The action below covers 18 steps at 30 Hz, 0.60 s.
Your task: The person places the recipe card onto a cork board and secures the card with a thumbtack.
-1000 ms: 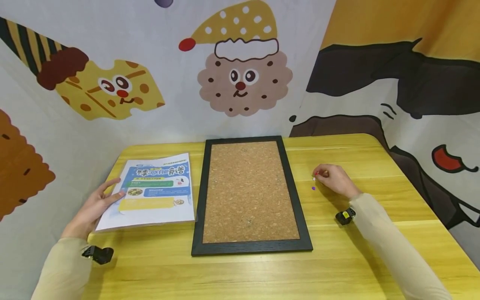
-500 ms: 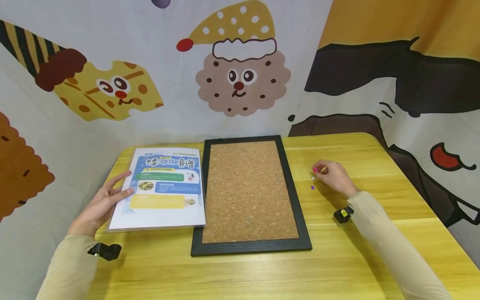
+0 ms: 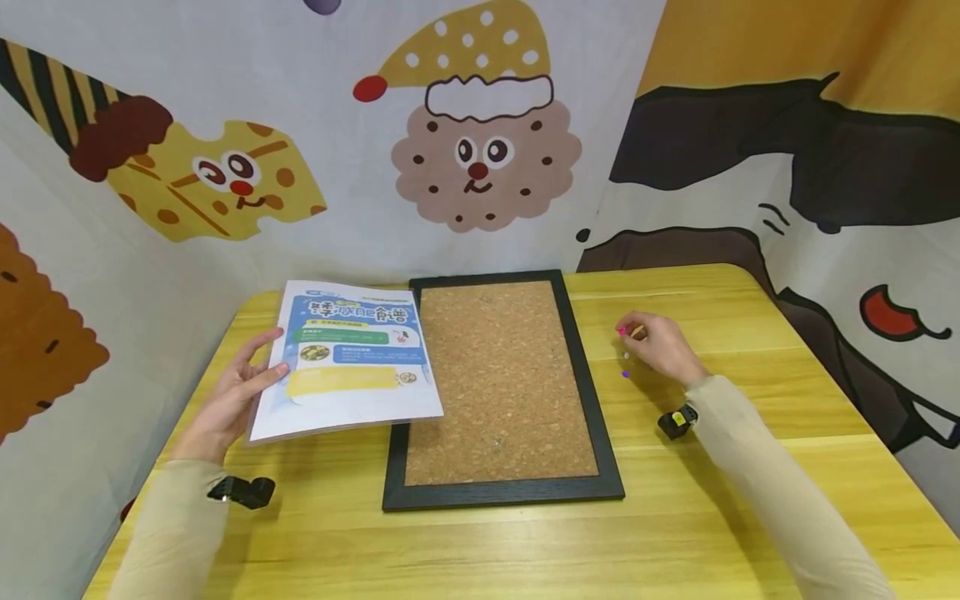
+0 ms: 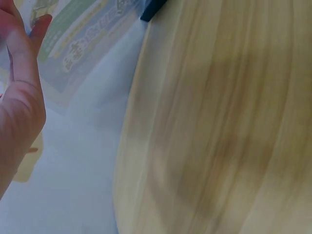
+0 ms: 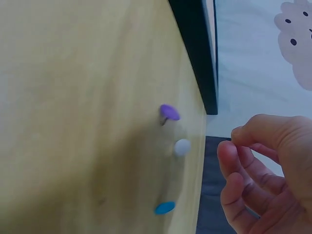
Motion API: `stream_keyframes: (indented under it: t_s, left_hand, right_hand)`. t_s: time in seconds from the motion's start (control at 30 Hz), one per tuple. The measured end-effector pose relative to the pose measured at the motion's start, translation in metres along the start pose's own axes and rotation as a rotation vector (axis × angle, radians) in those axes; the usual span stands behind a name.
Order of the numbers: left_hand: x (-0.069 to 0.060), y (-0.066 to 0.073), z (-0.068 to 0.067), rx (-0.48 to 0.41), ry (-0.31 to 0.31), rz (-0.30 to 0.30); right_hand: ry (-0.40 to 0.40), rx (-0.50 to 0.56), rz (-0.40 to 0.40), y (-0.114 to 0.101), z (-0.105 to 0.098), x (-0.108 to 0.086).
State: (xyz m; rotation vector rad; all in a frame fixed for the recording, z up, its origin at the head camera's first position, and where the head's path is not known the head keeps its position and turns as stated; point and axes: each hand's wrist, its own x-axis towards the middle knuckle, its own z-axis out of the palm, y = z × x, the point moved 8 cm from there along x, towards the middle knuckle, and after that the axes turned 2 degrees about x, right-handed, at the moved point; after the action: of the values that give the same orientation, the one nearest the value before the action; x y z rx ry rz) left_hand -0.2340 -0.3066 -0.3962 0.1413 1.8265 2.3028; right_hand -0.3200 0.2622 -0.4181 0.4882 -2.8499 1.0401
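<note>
With our left hand (image 3: 228, 400) we grip the printed sheet (image 3: 345, 367) at nine o'clock of the corkboard (image 3: 513, 379), whose left side it overlaps in the head view; at about three o'clock lie a purple pin (image 3: 626, 374) and a white pin (image 3: 627, 356), and between two and three our right hand (image 3: 663, 346) pinches a pink pin (image 3: 622, 331)

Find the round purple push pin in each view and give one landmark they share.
Head: the round purple push pin is on the yellow wooden table, right of centre, to the lower left of the right hand.
Left wrist: not in it.
Right wrist: near the middle, up and left of the round white push pin.
Shared landmark: the black rectangular board frame, cut off at the top of both wrist pictures.
</note>
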Motion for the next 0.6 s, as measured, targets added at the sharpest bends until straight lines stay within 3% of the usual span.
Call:
stream_keyframes:
  t_s: [0.27,0.6]
  left_hand:
    - [0.008,-0.012,0.021,0.005,-0.037,-0.032]
    - [0.012,-0.010,0.040,0.001,-0.064,-0.006]
  right_hand:
    - [0.011,0.004,-0.013,-0.016,0.001,0.016]
    - [-0.039,-0.009,-0.025,-0.019,0.009,0.039]
